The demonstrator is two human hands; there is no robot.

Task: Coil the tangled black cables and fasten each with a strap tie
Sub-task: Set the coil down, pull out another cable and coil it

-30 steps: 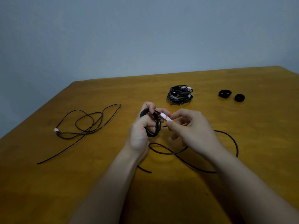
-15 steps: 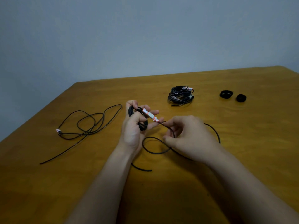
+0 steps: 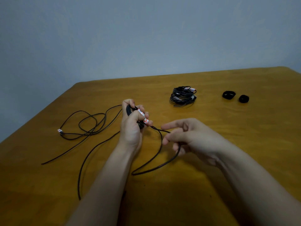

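Note:
My left hand (image 3: 132,126) grips a small coil of black cable (image 3: 129,110) with a white and red tag by its plug. The loose tail of that cable (image 3: 156,167) loops down over the table and runs through my right hand (image 3: 189,137), whose curled fingers hold it. A second black cable (image 3: 84,128) lies tangled on the left of the wooden table (image 3: 211,168). A finished bundle of coiled cables (image 3: 182,97) rests at the back centre. Two black strap ties (image 3: 228,95) (image 3: 243,98) lie rolled at the back right.
The table's far edge meets a plain grey wall (image 3: 146,38). The left table edge slants close to the tangled cable's white-tagged plug (image 3: 60,130).
My left hand with the coil has moved left. My right hand has slid down along the cable tail, and the tail's loop now trails nearer to me.

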